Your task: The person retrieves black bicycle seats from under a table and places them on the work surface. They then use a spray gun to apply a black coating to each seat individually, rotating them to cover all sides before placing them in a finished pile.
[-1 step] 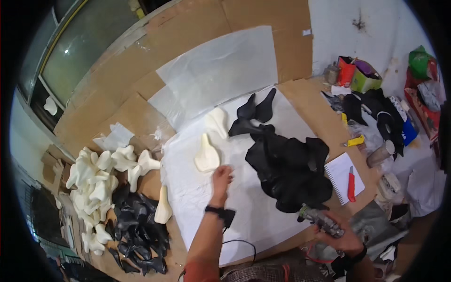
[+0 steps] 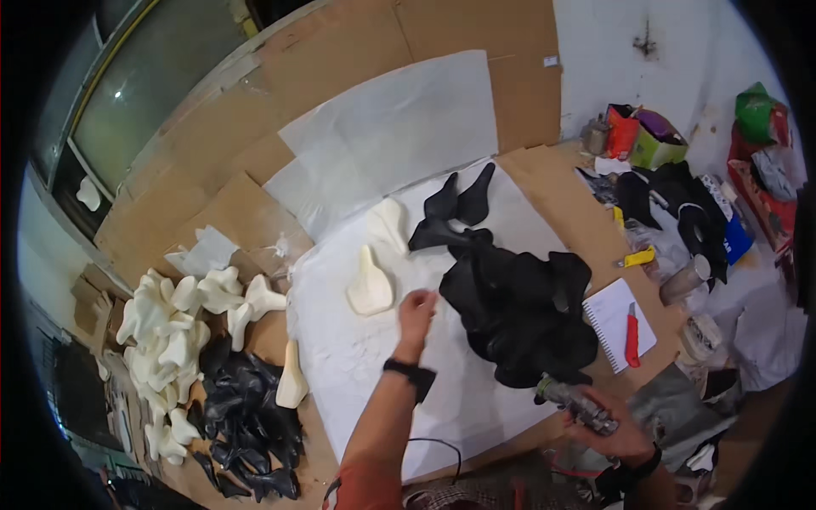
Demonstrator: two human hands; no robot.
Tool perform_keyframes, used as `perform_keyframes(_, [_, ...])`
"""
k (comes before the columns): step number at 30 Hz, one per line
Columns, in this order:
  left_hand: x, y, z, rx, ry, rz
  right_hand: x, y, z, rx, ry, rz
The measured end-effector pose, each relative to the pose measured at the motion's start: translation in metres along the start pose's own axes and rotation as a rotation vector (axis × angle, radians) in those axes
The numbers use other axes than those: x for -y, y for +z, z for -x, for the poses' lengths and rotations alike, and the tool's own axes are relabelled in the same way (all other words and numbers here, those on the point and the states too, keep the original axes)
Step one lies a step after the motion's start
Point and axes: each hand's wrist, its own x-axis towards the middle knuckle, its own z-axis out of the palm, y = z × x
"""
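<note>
My left hand (image 2: 416,318), fingers curled in and nothing showing in them, hangs over the white sheet (image 2: 357,374) between a cream saddle-shaped foam pad (image 2: 371,287) and a heap of black saddle covers (image 2: 518,310). Another cream foam pad (image 2: 388,224) lies just beyond the first. At the lower right my right hand (image 2: 619,432) is wrapped round a spray gun (image 2: 578,404) with a greyish, stained body. Its front end points left, by the near edge of the black heap. Several black pieces (image 2: 459,202) lie spread at the heap's far end.
Cream foam pieces (image 2: 166,340) pile up at left, beside black saddle covers (image 2: 251,408). A lone foam pad (image 2: 291,378) sits by the sheet's left edge. At right are a spiral notebook (image 2: 605,319), a red-handled knife (image 2: 631,338), a yellow cutter (image 2: 639,257) and a cup (image 2: 685,279).
My left hand has shifted right, away from the nearer foam pad and closer to the black heap. My right hand keeps its hold on the spray gun. The view has shifted slightly.
</note>
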Motion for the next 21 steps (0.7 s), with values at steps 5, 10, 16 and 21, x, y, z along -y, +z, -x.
perform_keyframes(5, [0.013, 0.083, -0.065, -0.004, 0.243, -0.674, 0.027, -0.001, 0.001, 0.113, -0.010, -0.049])
perform_keyframes(10, [-0.007, 0.021, -0.048, -0.066, -0.012, -0.300, 0.021, -0.002, 0.006, 0.018, -0.041, -0.094])
perform_keyframes(16, [-0.009, -0.067, 0.022, -0.219, -0.117, 0.366, 0.011, 0.009, -0.007, 0.110, 0.017, -0.058])
perform_keyframes(21, [0.015, -0.107, 0.059, -0.295, -0.177, 0.458, 0.034, 0.039, -0.028, 0.041, -0.175, -0.123])
